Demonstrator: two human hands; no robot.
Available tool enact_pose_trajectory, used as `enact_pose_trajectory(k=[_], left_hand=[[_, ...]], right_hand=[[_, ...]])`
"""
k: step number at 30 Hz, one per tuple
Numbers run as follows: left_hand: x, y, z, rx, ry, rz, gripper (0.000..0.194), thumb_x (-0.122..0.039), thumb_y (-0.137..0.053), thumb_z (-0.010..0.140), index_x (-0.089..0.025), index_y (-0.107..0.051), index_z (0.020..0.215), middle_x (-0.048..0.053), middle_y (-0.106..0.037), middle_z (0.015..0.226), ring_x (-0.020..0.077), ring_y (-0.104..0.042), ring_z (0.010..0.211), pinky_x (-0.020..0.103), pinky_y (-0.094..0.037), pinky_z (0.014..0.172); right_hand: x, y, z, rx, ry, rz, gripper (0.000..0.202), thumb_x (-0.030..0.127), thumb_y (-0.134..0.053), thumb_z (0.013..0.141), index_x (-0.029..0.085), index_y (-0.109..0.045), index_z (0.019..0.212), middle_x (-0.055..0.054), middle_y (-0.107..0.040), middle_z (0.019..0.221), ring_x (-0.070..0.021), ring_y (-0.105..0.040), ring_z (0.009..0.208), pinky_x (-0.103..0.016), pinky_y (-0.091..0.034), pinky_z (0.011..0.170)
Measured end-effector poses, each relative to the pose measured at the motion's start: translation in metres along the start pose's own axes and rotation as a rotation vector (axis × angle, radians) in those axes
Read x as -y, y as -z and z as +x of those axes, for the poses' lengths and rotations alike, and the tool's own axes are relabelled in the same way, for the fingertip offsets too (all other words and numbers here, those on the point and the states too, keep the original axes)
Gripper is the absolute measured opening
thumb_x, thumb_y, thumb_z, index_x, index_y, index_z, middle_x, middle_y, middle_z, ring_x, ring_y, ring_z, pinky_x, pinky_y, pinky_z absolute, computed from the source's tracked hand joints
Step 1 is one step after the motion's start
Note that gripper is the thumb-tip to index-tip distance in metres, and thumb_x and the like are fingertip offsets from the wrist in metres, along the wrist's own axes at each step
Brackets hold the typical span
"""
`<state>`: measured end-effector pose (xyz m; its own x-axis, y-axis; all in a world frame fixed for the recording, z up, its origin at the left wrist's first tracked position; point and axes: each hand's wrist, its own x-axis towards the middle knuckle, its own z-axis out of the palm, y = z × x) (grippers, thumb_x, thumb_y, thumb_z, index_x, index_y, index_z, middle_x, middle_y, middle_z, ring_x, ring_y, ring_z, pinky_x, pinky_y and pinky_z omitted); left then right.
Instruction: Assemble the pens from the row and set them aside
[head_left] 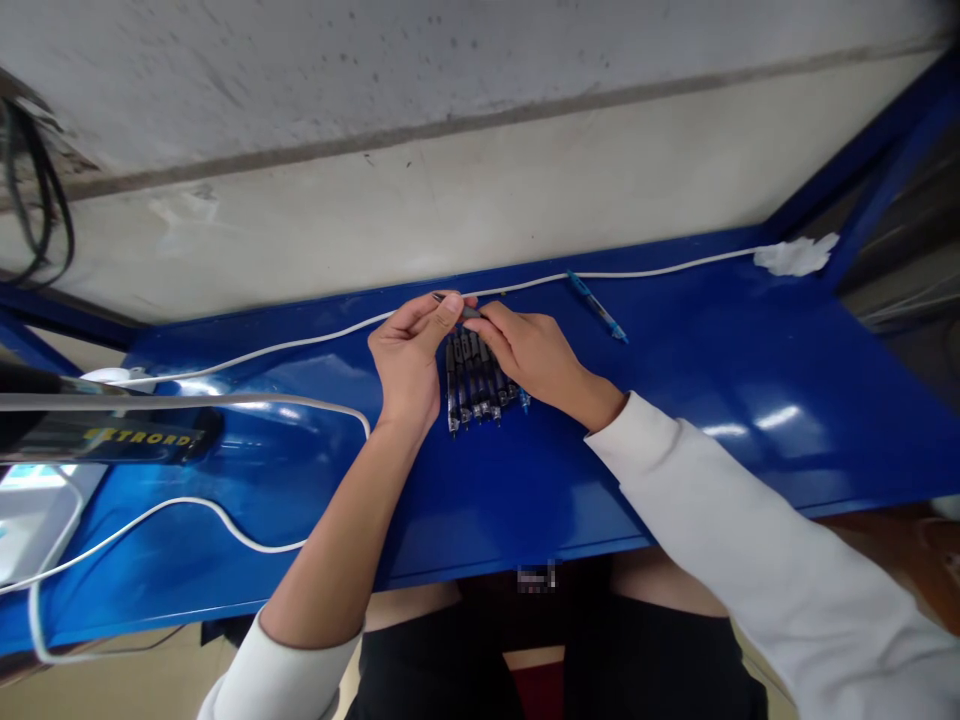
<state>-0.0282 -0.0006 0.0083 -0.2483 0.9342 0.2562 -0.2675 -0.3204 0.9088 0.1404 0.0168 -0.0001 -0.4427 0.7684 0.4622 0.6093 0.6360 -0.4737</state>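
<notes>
Several dark pens (472, 385) lie side by side in a row on the blue metal shelf (712, 400). My left hand (409, 355) and my right hand (529, 355) meet just above that row. Together they pinch one dark pen (459, 305) held crosswise, its tip sticking out past my left fingers. My right palm covers the upper right part of the row. One blue pen (598, 306) lies alone on the shelf to the right, apart from both hands.
A white cable (300, 345) runs along the back of the shelf to a crumpled white tissue (796, 255). More white cable (225, 520) loops at the left near a white device (34, 510) and a black labelled object (135, 440). A grey wall stands behind.
</notes>
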Motion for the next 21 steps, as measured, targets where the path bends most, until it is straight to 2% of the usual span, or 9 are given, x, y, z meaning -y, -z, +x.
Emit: enact_pose_trajectory(k=[3, 8, 11, 14, 16, 18, 20, 21], left_hand=[[0.001, 0.0, 0.001, -0.031, -0.006, 0.007, 0.021, -0.037, -0.102, 0.086, -0.025, -0.085, 0.085, 0.003, -0.085, 0.094, 0.0213, -0.083, 0.096, 0.038, -0.066, 0.098], [0.004, 0.002, 0.002, -0.113, 0.02, 0.04, 0.039, -0.048, -0.105, 0.079, -0.024, -0.075, 0.077, -0.002, -0.076, 0.079, 0.0146, -0.073, 0.076, 0.032, -0.063, 0.085], [0.004, 0.003, 0.003, -0.053, 0.057, 0.034, 0.04, -0.051, -0.104, 0.081, -0.024, -0.075, 0.087, -0.001, -0.075, 0.085, 0.0146, -0.072, 0.082, 0.031, -0.062, 0.088], [-0.002, 0.0, 0.003, -0.06, -0.011, 0.088, 0.044, -0.052, -0.103, 0.085, -0.025, -0.075, 0.104, 0.001, -0.074, 0.098, 0.0159, -0.074, 0.096, 0.03, -0.06, 0.098], [-0.014, -0.003, -0.001, -0.081, -0.11, 0.155, 0.048, -0.051, -0.102, 0.086, -0.026, -0.074, 0.115, 0.004, -0.075, 0.113, 0.0195, -0.075, 0.113, 0.032, -0.059, 0.108], [-0.034, -0.006, -0.015, -0.067, -0.196, 0.231, 0.045, -0.046, -0.1, 0.089, -0.027, -0.076, 0.121, 0.006, -0.075, 0.126, 0.0245, -0.073, 0.127, 0.036, -0.057, 0.116], [-0.06, -0.005, -0.044, -0.024, -0.223, 0.302, 0.03, -0.039, -0.095, 0.096, -0.031, -0.081, 0.12, 0.006, -0.076, 0.129, 0.0268, -0.073, 0.13, 0.041, -0.057, 0.118], [-0.074, -0.001, -0.064, 0.017, -0.194, 0.338, 0.023, -0.034, -0.091, 0.099, -0.035, -0.083, 0.121, 0.005, -0.078, 0.127, 0.0272, -0.075, 0.126, 0.043, -0.06, 0.114]], right_hand=[[0.001, 0.0, 0.0, -0.003, 0.002, -0.005, 0.071, 0.069, -0.019, 0.123, 0.02, -0.068, 0.112, -0.008, -0.078, 0.09, -0.0201, -0.065, 0.071, -0.035, -0.03, 0.067], [-0.001, -0.002, -0.002, 0.005, 0.0, -0.013, 0.063, 0.068, -0.027, 0.123, 0.021, -0.067, 0.111, -0.007, -0.079, 0.092, -0.0192, -0.066, 0.071, -0.034, -0.029, 0.066], [-0.001, -0.001, -0.003, -0.01, 0.009, -0.005, 0.056, 0.064, -0.03, 0.124, 0.021, -0.066, 0.124, -0.009, -0.083, 0.104, -0.0198, -0.07, 0.075, -0.033, -0.031, 0.066], [0.0, 0.002, -0.003, -0.04, 0.022, 0.019, 0.049, 0.059, -0.031, 0.126, 0.021, -0.062, 0.135, -0.01, -0.083, 0.112, -0.0215, -0.073, 0.082, -0.033, -0.035, 0.068], [-0.001, 0.003, -0.004, -0.066, 0.009, 0.027, 0.045, 0.055, -0.031, 0.126, 0.022, -0.061, 0.132, -0.01, -0.081, 0.112, -0.0225, -0.074, 0.086, -0.032, -0.037, 0.068], [-0.002, 0.003, -0.004, -0.09, -0.004, 0.039, 0.042, 0.052, -0.031, 0.126, 0.022, -0.061, 0.129, -0.011, -0.08, 0.114, -0.0231, -0.074, 0.09, -0.032, -0.039, 0.07], [-0.003, 0.002, -0.003, -0.11, -0.01, 0.066, 0.04, 0.052, -0.033, 0.126, 0.022, -0.059, 0.13, -0.01, -0.079, 0.112, -0.0231, -0.074, 0.089, -0.032, -0.04, 0.071], [-0.004, 0.001, -0.003, -0.12, -0.014, 0.083, 0.039, 0.055, -0.036, 0.125, 0.022, -0.058, 0.13, -0.008, -0.078, 0.109, -0.0227, -0.073, 0.087, -0.032, -0.04, 0.071]])
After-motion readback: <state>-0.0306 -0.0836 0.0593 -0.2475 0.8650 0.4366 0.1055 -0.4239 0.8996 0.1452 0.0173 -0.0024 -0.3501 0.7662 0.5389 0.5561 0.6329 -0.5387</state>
